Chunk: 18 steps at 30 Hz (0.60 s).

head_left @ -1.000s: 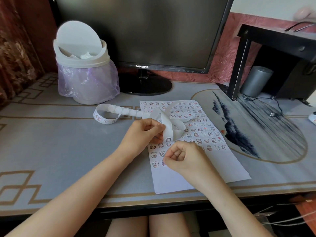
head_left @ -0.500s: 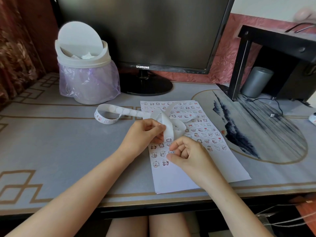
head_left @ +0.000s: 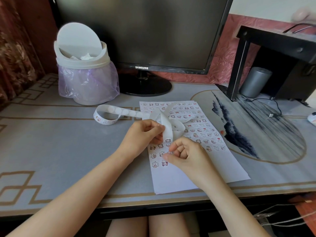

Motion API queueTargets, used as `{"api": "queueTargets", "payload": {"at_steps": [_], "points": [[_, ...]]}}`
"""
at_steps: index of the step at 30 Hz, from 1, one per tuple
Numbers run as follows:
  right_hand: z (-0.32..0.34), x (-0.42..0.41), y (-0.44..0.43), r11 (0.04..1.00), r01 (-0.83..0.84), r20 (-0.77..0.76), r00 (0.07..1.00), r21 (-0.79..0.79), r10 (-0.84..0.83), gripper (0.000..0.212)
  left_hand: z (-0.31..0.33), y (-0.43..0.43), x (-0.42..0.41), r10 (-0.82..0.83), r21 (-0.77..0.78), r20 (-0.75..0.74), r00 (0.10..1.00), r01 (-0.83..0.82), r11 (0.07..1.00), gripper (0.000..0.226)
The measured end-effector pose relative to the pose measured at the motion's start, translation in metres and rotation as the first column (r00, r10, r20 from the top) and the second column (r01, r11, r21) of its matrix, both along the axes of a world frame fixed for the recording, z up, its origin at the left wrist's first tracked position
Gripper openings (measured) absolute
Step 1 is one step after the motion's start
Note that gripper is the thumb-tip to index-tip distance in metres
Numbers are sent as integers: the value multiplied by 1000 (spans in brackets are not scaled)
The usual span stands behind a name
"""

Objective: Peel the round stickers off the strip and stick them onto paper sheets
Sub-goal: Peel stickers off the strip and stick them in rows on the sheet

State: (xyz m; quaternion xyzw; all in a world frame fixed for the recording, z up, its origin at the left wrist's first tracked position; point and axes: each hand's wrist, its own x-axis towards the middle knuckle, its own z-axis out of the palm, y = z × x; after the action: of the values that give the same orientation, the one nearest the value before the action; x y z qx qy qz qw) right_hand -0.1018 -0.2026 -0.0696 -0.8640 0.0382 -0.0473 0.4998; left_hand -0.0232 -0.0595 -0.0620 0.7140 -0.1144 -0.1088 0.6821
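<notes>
A white paper sheet (head_left: 179,178) lies on the desk in front of me, its upper part covered with rows of small cartoon stickers. A long white sticker strip (head_left: 111,111) curls from a loop at the left across the sheet's top. My left hand (head_left: 142,135) pinches the strip near its lower end, where one sticker (head_left: 168,140) shows. My right hand (head_left: 186,154) sits just below, fingers curled, index tip at the strip's end. Whether it grips a sticker is hidden.
A white swing-lid bin (head_left: 85,79) with a purple bag stands at the back left. A dark monitor (head_left: 136,31) is behind the sheet. A black stand (head_left: 273,41), a grey cylinder (head_left: 254,82) and a cable (head_left: 271,115) are at the right. The desk edge runs near me.
My right hand has risen from the lower rows of the sheet to the end of the strip. My left hand has kept its hold on the strip.
</notes>
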Motion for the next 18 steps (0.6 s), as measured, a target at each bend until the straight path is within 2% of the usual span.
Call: {"api": "queueTargets", "payload": {"at_steps": [3,11,15,18], "points": [[1,-2,0,999,-43,-50,998,-25,41,26,0,0,0,1,1,3,1000,-1,1000,13],[7,3,-6,997,-64,-45,997,51,66,18,1,1,0,3,-17,-9,1000,-4,1000,14],[22,13,-11,994,13,96,995,104,-23,12,3,1,-1,14,-43,-9,1000,-15,999,15],[31,22,-14,998,26,228,973,52,-37,12,5,1,-1,27,-58,17,999,-26,998,17]]}}
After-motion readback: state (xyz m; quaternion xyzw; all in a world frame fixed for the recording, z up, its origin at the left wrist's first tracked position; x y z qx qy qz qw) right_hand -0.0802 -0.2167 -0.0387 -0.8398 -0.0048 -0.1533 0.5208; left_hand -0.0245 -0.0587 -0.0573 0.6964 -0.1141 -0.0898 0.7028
